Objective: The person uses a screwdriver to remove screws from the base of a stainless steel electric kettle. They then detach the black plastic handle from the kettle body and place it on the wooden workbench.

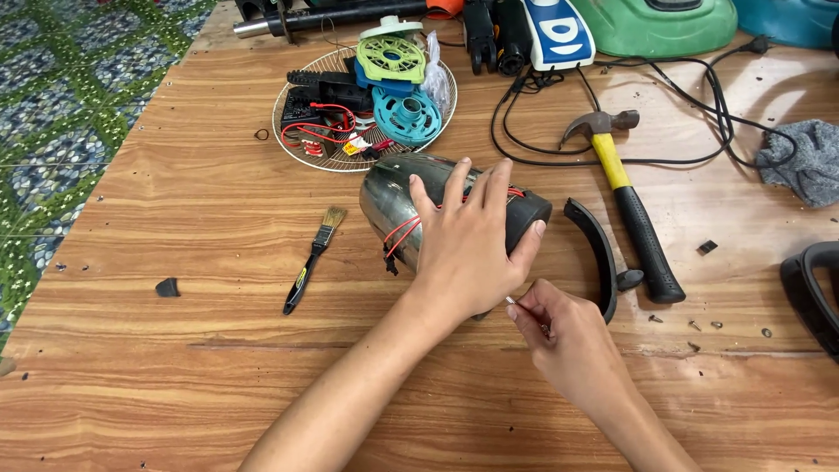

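Head view: left hand [468, 249] spreads over the dark motor housing [411, 205] lying mid-table [175, 376], pinning it steady. Right hand [564, 336] pinches a thin metal tool [511, 301] at the housing's near edge; removed parts sit in a wire basket [293, 144].

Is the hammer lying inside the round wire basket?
No, the hammer lies on the wooden table, to the right of the wire basket.

Bare table [201, 385] lies open near the front and left, apart from a paintbrush [315, 259]. Behind, a wire tray [293, 153] blocks; rightward, a curved black strip [599, 253], hammer [629, 205] and cable [699, 114] crowd.
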